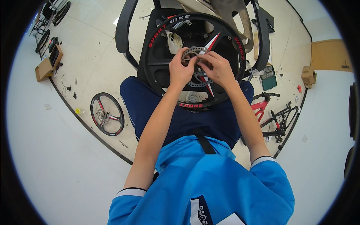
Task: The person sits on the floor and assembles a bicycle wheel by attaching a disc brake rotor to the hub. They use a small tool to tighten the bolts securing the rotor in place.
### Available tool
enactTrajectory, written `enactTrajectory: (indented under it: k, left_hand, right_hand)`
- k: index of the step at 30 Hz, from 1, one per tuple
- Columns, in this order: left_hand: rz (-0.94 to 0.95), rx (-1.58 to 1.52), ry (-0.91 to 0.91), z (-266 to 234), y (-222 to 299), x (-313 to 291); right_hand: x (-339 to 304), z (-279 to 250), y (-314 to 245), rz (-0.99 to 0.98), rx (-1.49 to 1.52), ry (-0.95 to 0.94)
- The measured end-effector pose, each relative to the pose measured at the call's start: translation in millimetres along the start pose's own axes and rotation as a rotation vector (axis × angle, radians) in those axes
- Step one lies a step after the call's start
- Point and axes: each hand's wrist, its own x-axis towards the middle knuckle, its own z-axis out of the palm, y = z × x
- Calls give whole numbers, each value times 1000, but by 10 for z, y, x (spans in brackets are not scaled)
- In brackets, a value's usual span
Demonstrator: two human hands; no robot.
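A black bicycle wheel with red and white accents on its spokes lies across a chair seat, its near rim at my thighs. Over its hub, my left hand and my right hand pinch a perforated metal brake disc between thumbs and fingers. The disc looks tilted, and its lower part is hidden behind my fingers. Another perforated disc edge shows below my fingertips, around the hub. A pale crumpled glove or cloth is visible between the spokes, beyond my left hand.
The black chair has armrests on the left and right. A second wheel is on the floor at left, near an opened carton. Bicycle frames and a green case are at right. Brown boxes stand farther right.
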Motion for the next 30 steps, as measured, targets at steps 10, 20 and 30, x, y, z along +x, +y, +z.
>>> enactTrajectory:
  k: [10, 20, 30]
  left_hand:
    - [-20, 15, -5, 4, -29, 3]
    - [2, 32, 7, 9, -17, -1]
    - [5, 12, 14, 20, -39, -3]
  right_hand:
    - [-37, 18, 100, 7, 60, 2]
    - [-70, -1, 2, -24, 16, 66]
    - [-63, -111, -33, 144, 180, 13]
